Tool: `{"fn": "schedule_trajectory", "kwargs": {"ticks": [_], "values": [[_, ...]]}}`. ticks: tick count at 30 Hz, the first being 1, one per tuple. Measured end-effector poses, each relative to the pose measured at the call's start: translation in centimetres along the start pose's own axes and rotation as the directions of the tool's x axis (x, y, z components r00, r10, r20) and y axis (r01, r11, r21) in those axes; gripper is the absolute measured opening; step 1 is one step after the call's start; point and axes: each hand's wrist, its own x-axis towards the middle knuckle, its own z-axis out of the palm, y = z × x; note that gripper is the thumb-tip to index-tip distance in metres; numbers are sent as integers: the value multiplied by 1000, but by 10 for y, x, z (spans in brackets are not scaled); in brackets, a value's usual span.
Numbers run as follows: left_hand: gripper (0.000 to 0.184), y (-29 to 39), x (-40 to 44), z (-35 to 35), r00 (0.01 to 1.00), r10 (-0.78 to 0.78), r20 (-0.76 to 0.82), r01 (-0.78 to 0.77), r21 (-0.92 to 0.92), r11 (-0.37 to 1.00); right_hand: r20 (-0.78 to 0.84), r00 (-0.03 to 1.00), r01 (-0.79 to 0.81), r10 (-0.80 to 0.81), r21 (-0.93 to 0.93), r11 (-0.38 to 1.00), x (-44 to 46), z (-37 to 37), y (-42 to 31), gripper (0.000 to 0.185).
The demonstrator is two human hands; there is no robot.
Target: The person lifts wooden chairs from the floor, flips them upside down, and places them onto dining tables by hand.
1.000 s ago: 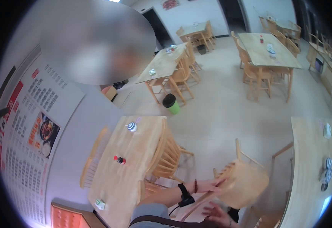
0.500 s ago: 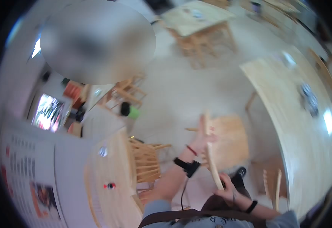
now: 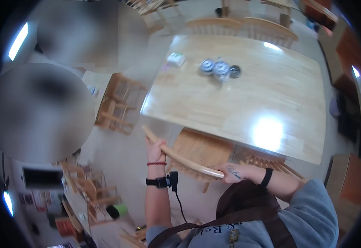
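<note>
Both my hands grip the curved top rail of a light wooden chair [image 3: 188, 165]. My left hand [image 3: 155, 149] wraps round the rail near its left end. At the other end, my right hand [image 3: 231, 173] is closed round the rail. The chair's flat seat faces a large wooden table [image 3: 288, 95], and the seat's far edge meets or passes under the table's near edge; which one I cannot tell. Parts of the chair's spindles show below the rail, while most of its legs are hidden.
On the table stand blue-and-white lidded pots [image 3: 221, 70], a dark round container [image 3: 235, 71] and a white tissue pack [image 3: 175, 59]. Another chair [image 3: 267, 160] sits at the near side, right of mine. Two chairs [image 3: 269, 31] line the far side. More chairs [image 3: 116, 103] stand left.
My view has swung right, so the large table now lies straight ahead. The held chair has turned with me, its seat now at the table's edge. Both hands still grip the rail.
</note>
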Motion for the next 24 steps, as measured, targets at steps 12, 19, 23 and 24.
{"fn": "schedule_trajectory", "kwargs": {"ticks": [12, 19, 23, 24], "values": [[62, -127, 69, -84, 988, -154, -16, 144, -268, 953, -546, 818, -19, -181, -340, 940, -52, 50, 36, 50], [65, -129, 95, -136, 992, 102, -76, -75, 295, 953, -894, 402, -546, 199, -60, 836, -215, 148, 40, 43], [43, -119, -28, -74, 992, 122, -27, -114, 210, 971, -807, 249, -731, 536, 206, 651, -265, 219, 60, 41], [38, -140, -41, -85, 994, 34, 107, -55, 206, 977, -790, 322, -723, 521, 150, 675, -272, 237, 72, 43]]}}
